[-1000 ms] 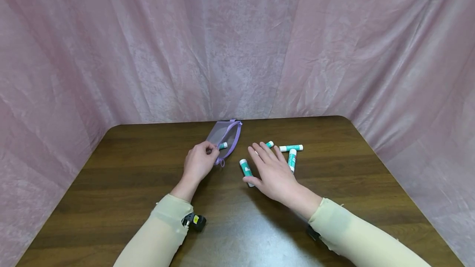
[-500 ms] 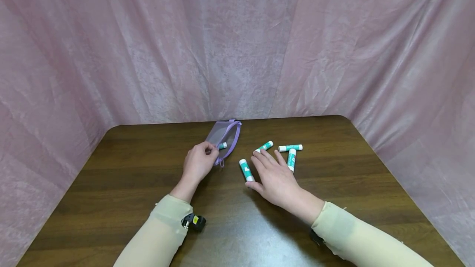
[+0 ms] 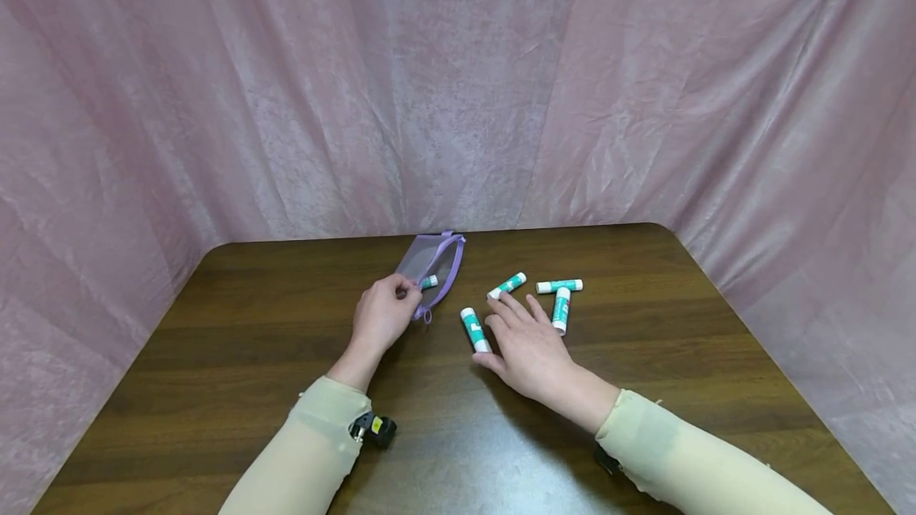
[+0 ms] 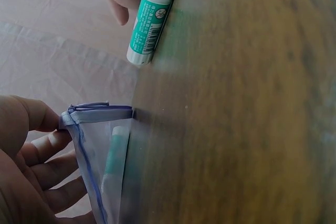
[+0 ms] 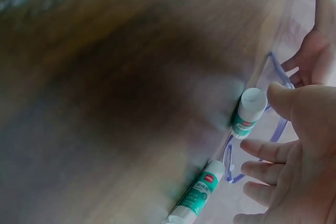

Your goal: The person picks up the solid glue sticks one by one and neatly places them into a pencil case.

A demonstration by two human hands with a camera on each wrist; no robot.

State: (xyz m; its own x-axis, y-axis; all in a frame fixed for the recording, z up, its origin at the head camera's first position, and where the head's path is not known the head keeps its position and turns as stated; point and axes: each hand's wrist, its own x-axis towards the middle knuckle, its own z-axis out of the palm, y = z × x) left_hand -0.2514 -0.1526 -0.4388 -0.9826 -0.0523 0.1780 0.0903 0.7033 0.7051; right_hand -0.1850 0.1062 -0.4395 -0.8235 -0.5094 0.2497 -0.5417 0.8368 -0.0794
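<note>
Between thumb and fingers, my left hand (image 3: 384,312) pinches the edge of a purple mesh zipper pouch (image 3: 428,249), whose mouth gapes toward the right. Inside it lies a glue stick (image 4: 114,153), seen through the mesh in the left wrist view. My right hand (image 3: 531,352) hovers low with fingers spread. Its thumb tip is right at the near end of a green and white glue stick (image 3: 474,330) lying on the table; in the right wrist view this glue stick (image 5: 245,118) shows between thumb and index finger. The other fingertips are near a second loose glue stick (image 3: 508,285).
Two more glue sticks lie right of my right hand: one crosswise (image 3: 560,286) and one lengthwise (image 3: 561,311), close together. The brown wooden table (image 3: 272,316) ends at a pink curtain (image 3: 458,102) behind it.
My right hand has drawn back slightly toward me and its fingers have bent a little, uncovering more of the glue stick beyond them. My left hand and the pouch have stayed put.
</note>
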